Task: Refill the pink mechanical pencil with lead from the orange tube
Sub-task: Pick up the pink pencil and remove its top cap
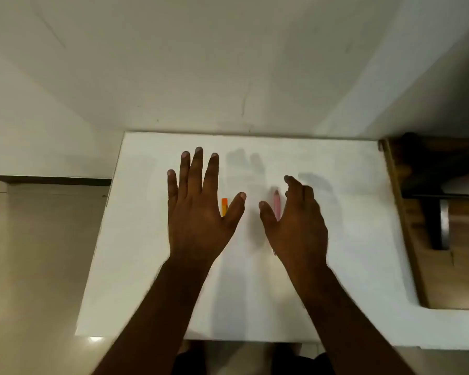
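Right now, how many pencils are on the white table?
1: the pink pencil lies on the white table, partly under the right hand. The hands could be hiding more.

- Plain indoor room, likely a home or office; which one cannot be told.
- White table (336, 239) against a bare pale wall (228, 63).
- Glossy beige tiled floor (38, 253) at left.
- Wooden furniture (417, 239) at right.
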Demonstrator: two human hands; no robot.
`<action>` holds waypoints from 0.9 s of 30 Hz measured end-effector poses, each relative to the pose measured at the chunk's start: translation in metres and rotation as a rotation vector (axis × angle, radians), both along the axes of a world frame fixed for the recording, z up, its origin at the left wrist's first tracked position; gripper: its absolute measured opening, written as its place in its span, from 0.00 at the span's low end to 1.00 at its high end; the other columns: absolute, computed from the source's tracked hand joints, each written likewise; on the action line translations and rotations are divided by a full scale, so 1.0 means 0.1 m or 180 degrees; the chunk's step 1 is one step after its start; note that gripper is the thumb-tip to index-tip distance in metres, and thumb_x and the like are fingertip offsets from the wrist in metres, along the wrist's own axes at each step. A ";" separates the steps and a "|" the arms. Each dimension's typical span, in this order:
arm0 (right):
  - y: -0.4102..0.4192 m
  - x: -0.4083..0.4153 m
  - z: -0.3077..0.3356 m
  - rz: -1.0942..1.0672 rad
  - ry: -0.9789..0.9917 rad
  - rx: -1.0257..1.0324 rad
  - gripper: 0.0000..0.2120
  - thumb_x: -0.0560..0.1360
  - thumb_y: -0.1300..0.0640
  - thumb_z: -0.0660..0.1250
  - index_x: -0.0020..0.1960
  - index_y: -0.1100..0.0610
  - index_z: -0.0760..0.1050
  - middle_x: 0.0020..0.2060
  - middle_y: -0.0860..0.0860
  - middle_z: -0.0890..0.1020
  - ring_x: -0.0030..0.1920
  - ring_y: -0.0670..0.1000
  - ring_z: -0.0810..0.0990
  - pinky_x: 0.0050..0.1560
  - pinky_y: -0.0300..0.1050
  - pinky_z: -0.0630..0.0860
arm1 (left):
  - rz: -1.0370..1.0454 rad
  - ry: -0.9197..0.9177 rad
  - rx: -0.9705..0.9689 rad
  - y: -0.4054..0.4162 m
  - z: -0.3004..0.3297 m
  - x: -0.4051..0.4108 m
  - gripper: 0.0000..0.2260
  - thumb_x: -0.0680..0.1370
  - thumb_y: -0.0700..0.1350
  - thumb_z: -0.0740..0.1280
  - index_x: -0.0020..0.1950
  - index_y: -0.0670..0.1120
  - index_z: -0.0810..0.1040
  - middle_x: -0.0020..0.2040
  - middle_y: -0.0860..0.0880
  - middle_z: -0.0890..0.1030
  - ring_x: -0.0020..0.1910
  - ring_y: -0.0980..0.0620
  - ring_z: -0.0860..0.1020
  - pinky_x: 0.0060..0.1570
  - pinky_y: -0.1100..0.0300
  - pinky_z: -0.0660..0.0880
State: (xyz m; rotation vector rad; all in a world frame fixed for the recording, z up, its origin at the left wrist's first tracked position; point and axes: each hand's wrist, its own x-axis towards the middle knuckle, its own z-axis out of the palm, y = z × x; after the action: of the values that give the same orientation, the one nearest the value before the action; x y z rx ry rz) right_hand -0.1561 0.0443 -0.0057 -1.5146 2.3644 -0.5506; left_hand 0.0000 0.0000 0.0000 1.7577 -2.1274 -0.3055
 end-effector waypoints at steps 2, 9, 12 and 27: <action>0.06 0.03 -0.07 -0.0077 -0.0039 0.0093 0.32 0.76 0.40 0.69 0.74 0.52 0.65 0.65 0.53 0.76 0.60 0.57 0.79 0.49 0.52 0.78 | 0.0106 0.0023 0.0080 0.06 -0.07 0.00 0.35 0.79 0.67 0.55 0.80 0.48 0.58 0.82 0.46 0.55 0.82 0.47 0.48 0.79 0.44 0.47; 0.05 0.00 -0.16 -0.0130 0.0029 0.0336 0.30 0.76 0.41 0.70 0.73 0.52 0.66 0.66 0.52 0.76 0.61 0.56 0.80 0.53 0.51 0.79 | -0.0002 -0.0013 0.0328 0.14 -0.21 -0.01 0.38 0.76 0.70 0.51 0.80 0.50 0.59 0.82 0.47 0.57 0.81 0.48 0.50 0.78 0.48 0.42; -0.02 0.03 -0.18 -0.0174 0.0096 0.0416 0.27 0.77 0.44 0.70 0.72 0.52 0.68 0.65 0.52 0.77 0.59 0.55 0.81 0.53 0.49 0.79 | -0.0078 0.0065 0.0351 0.10 -0.20 -0.03 0.37 0.76 0.69 0.54 0.79 0.49 0.62 0.80 0.47 0.61 0.81 0.48 0.54 0.77 0.49 0.42; -0.17 -0.01 -0.07 -0.0365 -0.1772 -0.0374 0.17 0.74 0.52 0.76 0.62 0.46 0.76 0.44 0.39 0.83 0.40 0.43 0.84 0.44 0.43 0.83 | 0.0028 0.1854 0.1446 0.04 -0.06 -0.20 0.15 0.79 0.57 0.65 0.62 0.53 0.81 0.54 0.58 0.83 0.49 0.61 0.80 0.49 0.72 0.73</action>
State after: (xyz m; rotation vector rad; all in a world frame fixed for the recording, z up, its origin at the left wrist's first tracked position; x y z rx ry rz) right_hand -0.1574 0.0273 -0.0128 -1.0839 2.0115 -1.0047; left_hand -0.0198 0.0039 -0.0055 1.6186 -1.7035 -1.2129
